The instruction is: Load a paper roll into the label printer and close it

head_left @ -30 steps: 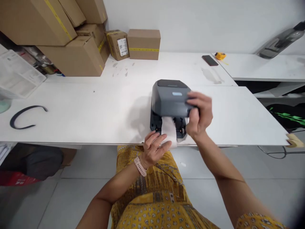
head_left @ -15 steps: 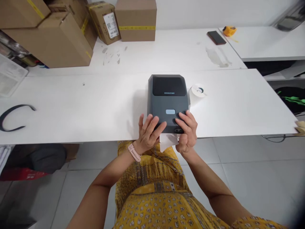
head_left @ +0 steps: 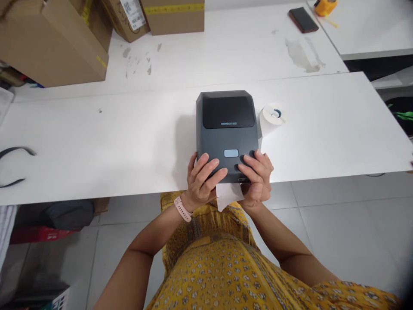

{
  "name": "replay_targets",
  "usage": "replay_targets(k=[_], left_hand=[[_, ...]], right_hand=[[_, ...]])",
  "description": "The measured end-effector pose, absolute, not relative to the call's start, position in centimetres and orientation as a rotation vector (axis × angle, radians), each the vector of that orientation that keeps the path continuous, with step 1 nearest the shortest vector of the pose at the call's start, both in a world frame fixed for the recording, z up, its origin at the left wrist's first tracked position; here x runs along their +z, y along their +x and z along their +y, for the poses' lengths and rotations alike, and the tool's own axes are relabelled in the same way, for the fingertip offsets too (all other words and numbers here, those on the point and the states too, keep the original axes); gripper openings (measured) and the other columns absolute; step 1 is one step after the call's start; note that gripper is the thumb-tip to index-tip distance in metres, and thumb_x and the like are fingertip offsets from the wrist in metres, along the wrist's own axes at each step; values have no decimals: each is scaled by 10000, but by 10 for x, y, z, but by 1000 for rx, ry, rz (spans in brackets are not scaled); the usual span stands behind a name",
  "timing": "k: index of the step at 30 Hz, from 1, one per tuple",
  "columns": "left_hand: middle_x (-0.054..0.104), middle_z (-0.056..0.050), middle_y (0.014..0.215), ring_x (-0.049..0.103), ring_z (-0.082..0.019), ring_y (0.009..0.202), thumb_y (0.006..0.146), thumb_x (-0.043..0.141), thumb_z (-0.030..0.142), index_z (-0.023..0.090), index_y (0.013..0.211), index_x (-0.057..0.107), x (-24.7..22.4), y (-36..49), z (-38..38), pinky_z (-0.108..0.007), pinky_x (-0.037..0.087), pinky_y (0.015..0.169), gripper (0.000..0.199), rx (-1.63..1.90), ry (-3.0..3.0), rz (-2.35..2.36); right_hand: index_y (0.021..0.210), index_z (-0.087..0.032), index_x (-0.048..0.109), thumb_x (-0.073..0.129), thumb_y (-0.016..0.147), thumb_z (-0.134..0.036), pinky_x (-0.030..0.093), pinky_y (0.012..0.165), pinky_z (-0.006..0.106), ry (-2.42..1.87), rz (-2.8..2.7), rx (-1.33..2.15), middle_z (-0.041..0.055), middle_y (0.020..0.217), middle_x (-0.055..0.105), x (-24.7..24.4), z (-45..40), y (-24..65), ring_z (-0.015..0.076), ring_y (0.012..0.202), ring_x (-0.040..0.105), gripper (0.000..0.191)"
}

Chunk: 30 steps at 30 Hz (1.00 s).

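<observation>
A dark grey label printer [head_left: 213, 144] with a black window and a pale blue button sits near the table's front edge. My left hand [head_left: 204, 177] grips its near left corner, fingers over the top. At the near right corner my right hand [head_left: 259, 175] holds the printer, its fingers bent on the lid and its thumb low at the front. Between my hands a strip of white label paper [head_left: 227, 195] hangs from the printer's front, past the table edge. Right beside the printer stands a white label roll [head_left: 271, 119]. The undersides of both hands are hidden.
Cardboard boxes [head_left: 64, 43] stand at the back left of the white table [head_left: 135, 146]. A dark phone [head_left: 303, 20] and a yellow tape measure [head_left: 325, 7] lie at the back right. A dark curved band [head_left: 16, 150] is at the left edge.
My view has tilted down and come closer, so the boxes and phone sit higher in it. Both hands stay on the printer, and more of the paper strip shows between them.
</observation>
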<state>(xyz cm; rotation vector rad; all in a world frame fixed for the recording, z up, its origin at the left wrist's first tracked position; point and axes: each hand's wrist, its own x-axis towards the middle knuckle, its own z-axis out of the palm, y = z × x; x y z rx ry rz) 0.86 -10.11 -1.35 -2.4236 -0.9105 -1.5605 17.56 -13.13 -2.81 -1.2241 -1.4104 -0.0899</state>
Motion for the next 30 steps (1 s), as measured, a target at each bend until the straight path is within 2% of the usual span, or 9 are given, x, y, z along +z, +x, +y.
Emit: replay_targets(k=[4, 7, 9, 11, 13, 15, 20, 27, 30], left_hand=[[652, -110, 1433, 448, -296, 1544, 1028, 560, 426, 259, 1407, 589, -3, 2, -113, -561, 413, 1259, 414, -1612, -2573, -957], [639, -110, 1466, 555, -303, 1444, 1021, 553, 353, 240, 1306, 675, 6, -7, -142, -530, 500, 1170, 330, -1898, -2624, -1289], [736, -74, 1247, 698, -233, 1185, 1043, 514, 345, 237, 1074, 760, 11, -10, -162, -416, 582, 1009, 271, -2274, -2362, -1647], [759, -46, 960, 714, -177, 884, 1056, 493, 411, 229, 891, 778, 15, -8, -174, -325, 589, 803, 376, -2485, -2241, -1997], [719, -37, 758, 662, -158, 699, 1023, 530, 532, 208, 792, 771, 20, -2, -177, -287, 544, 659, 465, -2470, -2428, -2357], [688, -35, 670, 617, -142, 610, 937, 621, 637, 184, 724, 746, 26, 6, -174, -268, 505, 595, 516, -2332, -2692, -2667], [661, -15, 632, 516, -81, 516, 756, 788, 686, 160, 694, 697, 31, 25, -172, -225, 422, 520, 537, -2448, -2662, -2894], [608, 14, 588, 486, -74, 490, 741, 779, 715, 168, 677, 645, 22, 30, -177, -227, 409, 508, 566, -2502, -2577, -2877], [591, 19, 613, 515, -95, 533, 819, 722, 690, 179, 726, 625, 18, 26, -179, -234, 421, 525, 528, -2454, -2710, -2794]], right_hand=[[1353, -413, 705, 248, 1043, -292, 402, 1177, 647, -1077, -1437, -152, 12, 1238, 754, -15, -129, 178, 314, 1306, 670, 566], [1342, -398, 716, 241, 1059, -280, 397, 1192, 658, -1100, -1437, -80, 16, 1255, 748, -4, -134, 179, 319, 1328, 660, 566], [1340, -401, 713, 250, 1076, -286, 404, 1211, 635, -1109, -1438, 17, 3, 1288, 736, 3, -139, 179, 304, 1372, 630, 545], [1342, -406, 706, 269, 1090, -308, 412, 1226, 612, -1107, -1459, 90, -11, 1320, 728, 7, -142, 181, 290, 1409, 601, 514], [1337, -398, 705, 286, 1096, -323, 402, 1242, 608, -1103, -1487, 110, -17, 1340, 728, 8, -144, 185, 279, 1427, 588, 490], [1329, -375, 707, 300, 1096, -318, 392, 1250, 605, -1096, -1517, 107, -13, 1355, 729, 9, -145, 188, 267, 1434, 583, 473], [1307, -306, 713, 323, 1095, -294, 368, 1259, 577, -1082, -1564, 124, 24, 1381, 725, 9, -145, 191, 245, 1456, 562, 444], [1265, -323, 713, 305, 1098, -330, 343, 1229, 548, -1172, -1592, 62, 42, 1299, 714, 22, -144, 186, 250, 1379, 590, 441], [1316, -355, 690, 281, 1101, -420, 339, 1164, 538, -1276, -1667, -48, 51, 1236, 694, 30, -140, 185, 257, 1256, 614, 467]])
